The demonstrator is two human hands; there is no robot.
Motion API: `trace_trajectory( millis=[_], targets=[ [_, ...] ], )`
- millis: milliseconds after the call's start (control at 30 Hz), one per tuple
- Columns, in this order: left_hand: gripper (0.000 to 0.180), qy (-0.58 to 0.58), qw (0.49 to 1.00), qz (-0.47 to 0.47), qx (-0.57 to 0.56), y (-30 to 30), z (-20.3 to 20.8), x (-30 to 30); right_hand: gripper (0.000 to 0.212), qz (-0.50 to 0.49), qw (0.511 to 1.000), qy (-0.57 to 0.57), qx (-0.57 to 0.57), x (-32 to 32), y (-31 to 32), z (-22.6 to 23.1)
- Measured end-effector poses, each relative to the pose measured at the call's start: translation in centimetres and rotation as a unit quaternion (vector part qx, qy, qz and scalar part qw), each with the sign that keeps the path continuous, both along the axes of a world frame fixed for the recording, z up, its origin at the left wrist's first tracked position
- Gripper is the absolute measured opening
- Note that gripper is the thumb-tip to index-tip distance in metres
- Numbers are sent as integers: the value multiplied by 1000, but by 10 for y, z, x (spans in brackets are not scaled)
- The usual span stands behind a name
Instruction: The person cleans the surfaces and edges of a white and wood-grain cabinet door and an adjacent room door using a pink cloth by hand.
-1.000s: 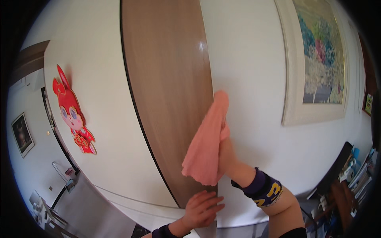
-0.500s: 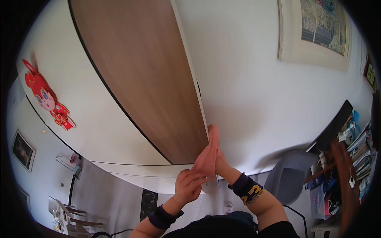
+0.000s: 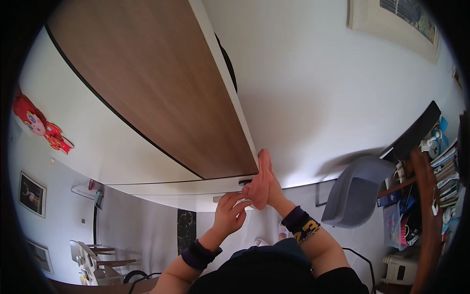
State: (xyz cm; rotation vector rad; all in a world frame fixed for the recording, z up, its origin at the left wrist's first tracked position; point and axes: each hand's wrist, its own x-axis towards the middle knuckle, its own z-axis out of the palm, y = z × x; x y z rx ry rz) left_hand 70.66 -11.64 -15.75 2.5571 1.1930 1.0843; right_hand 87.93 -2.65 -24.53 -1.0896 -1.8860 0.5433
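Note:
A soft pink cloth is bunched against the front edge of a tall cabinet with a brown wood-look panel and white frame. My right hand is closed round the cloth from the right, its fingers mostly hidden behind the folds. From the lower left my left hand reaches to the cloth's lower edge, fingertips and thumb pinching it. A small dark round fitting shows on the cabinet beside the cloth. Both wrists wear dark bands.
To the right stand a grey chair and a wooden desk crowded with books. A red cartoon figure hangs on the white panel at left. A framed picture is on the wall. A dining table lies far left.
My view has shifted, showing more chair and floor. The hanging cloth has been gathered into a tighter bunch. Both hands stay at it, and the dark round fitting has come into sight.

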Motion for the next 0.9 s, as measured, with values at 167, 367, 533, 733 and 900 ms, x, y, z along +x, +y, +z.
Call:
trace_trajectory(
  millis=[167, 367, 533, 733, 900],
  targets=[
    [40, 3, 1000, 11, -19, 2, -12, -3, 77, -71, 985, 155, -28, -8, -25, 50],
    [36, 25, 999, 5, -35, 6, -13, -3, 39, -116, 983, 96, 100, 22, -23, -8],
    [34, 27, 998, 2, -58, 6, -19, 4, 33, -111, 979, 158, 69, 17, -43, 4],
    [34, 41, 998, 2, -45, 12, -18, 8, 29, -98, 976, 185, 58, 23, -41, -27],
    [35, 27, 998, 6, -52, 13, -26, 8, 34, -31, 853, 487, -183, 20, -54, -53]
  ],
)
